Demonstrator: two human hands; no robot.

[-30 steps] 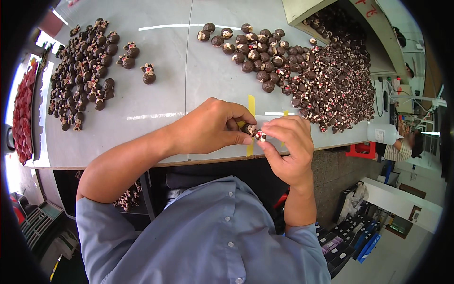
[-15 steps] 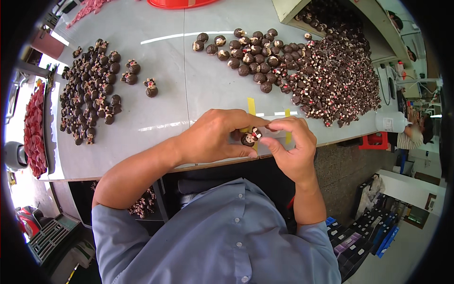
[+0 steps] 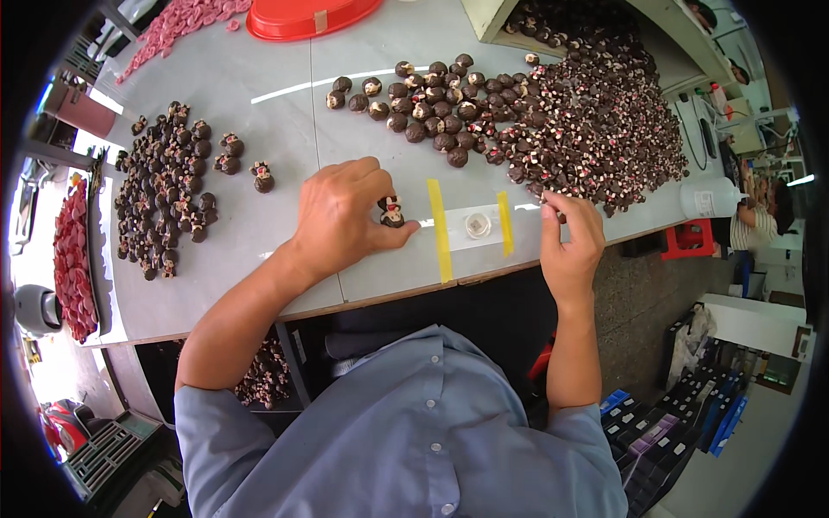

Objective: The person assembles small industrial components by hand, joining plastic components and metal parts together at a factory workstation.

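Note:
My left hand [image 3: 345, 216] pinches a small dark brown figure [image 3: 391, 211] with pink and white marks, resting it on the grey table [image 3: 285, 129]. My right hand [image 3: 570, 237] is off to the right at the edge of the big heap of brown pieces [image 3: 596, 129], fingertips closed on a small piece there. Between the hands lies a clear strip [image 3: 475, 226] held down by two yellow tapes [image 3: 439, 231].
A pile of finished dark figures [image 3: 168, 198] lies at the left, with plain brown balls [image 3: 414, 104] at the centre back. A red tray [image 3: 302, 15] and pink pieces [image 3: 181, 17] sit at the far edge. A white bottle [image 3: 708, 197] stands at the right.
My hands have parted: the left one set the figure down on the table, and the right one moved right to the heap. The view has tilted toward the table.

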